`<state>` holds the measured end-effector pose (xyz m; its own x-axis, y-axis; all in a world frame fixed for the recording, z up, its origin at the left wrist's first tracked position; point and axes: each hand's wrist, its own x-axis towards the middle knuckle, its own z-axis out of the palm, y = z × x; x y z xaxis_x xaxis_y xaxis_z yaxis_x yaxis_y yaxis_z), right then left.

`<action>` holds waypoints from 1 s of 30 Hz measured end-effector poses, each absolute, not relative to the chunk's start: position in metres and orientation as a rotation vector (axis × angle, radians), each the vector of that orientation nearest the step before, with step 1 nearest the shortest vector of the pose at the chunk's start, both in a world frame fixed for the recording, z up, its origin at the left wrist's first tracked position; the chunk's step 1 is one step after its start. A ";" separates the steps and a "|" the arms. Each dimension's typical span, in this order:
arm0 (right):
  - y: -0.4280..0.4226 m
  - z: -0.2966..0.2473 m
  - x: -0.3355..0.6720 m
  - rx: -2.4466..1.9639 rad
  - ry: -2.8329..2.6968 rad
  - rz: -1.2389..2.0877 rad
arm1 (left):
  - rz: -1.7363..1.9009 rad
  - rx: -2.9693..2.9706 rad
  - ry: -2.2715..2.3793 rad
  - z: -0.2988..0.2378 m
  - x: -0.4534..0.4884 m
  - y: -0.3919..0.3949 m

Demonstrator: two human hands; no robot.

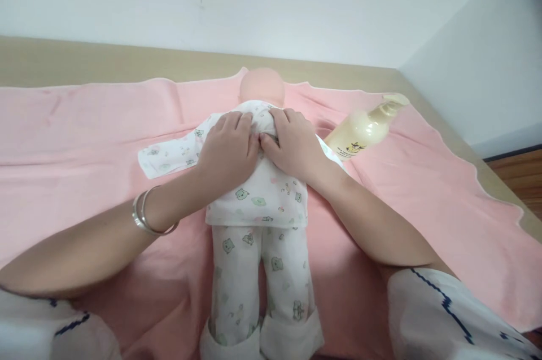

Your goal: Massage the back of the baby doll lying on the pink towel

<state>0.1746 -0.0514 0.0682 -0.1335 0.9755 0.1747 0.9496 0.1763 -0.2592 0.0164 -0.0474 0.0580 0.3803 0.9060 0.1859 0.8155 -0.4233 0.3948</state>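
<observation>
A baby doll (261,86) lies on a pink blanket (84,128), head away from me, dressed in a white printed shirt (262,196) and matching trousers (254,275). My left hand (226,148) rests on the doll's chest, fingers curled into the shirt fabric near the collar. My right hand (292,143) sits beside it, thumb and fingers pinching the same fabric. The two hands touch at the middle of the chest. A silver bangle (146,214) is on my left wrist.
A cream pump bottle (366,127) lies on its side on the blanket right of the doll. The blanket covers a wooden table (84,61) against a white wall; the table's right edge runs diagonally toward me.
</observation>
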 end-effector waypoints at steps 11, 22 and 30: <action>-0.079 0.078 0.161 -1.869 -2.320 -0.098 | 0.448 2.390 1.355 0.067 0.008 -0.023; -0.048 0.082 0.181 -1.888 -2.240 0.186 | 0.468 2.411 1.320 0.066 0.016 -0.065; -0.072 0.081 0.163 -1.879 -2.250 -0.043 | 0.613 2.262 1.306 0.077 0.007 -0.030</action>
<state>0.1635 -0.0724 0.0809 -0.1658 0.9699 0.1783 0.9760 0.1873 -0.1114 0.0073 -0.0303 0.0771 0.4512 0.8798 0.1500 0.6774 -0.4470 0.5843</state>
